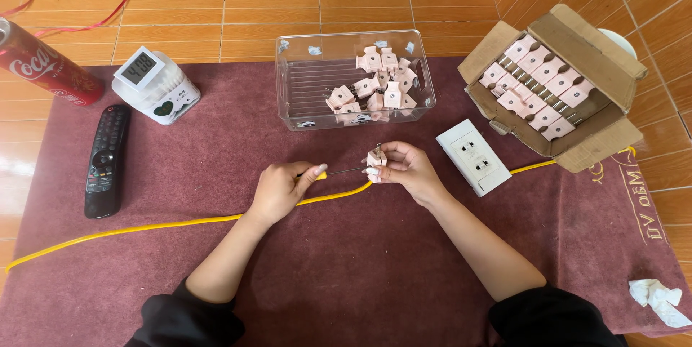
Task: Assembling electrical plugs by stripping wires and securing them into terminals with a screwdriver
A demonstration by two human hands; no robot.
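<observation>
Maroon mat (375, 260) serves as the work surface. Cardboard box (555, 84) holds pink plugs in neat rows; clear plastic bin (353, 77) holds loose ones, both within reach. Right hand (407, 168) pinches one pink plug (375, 158), steadying it. Left hand (277, 190) grips a yellow-handled screwdriver (339, 172), tip at the plug.

One remote (106, 161), one can (43, 66), one socket (473, 157)
</observation>
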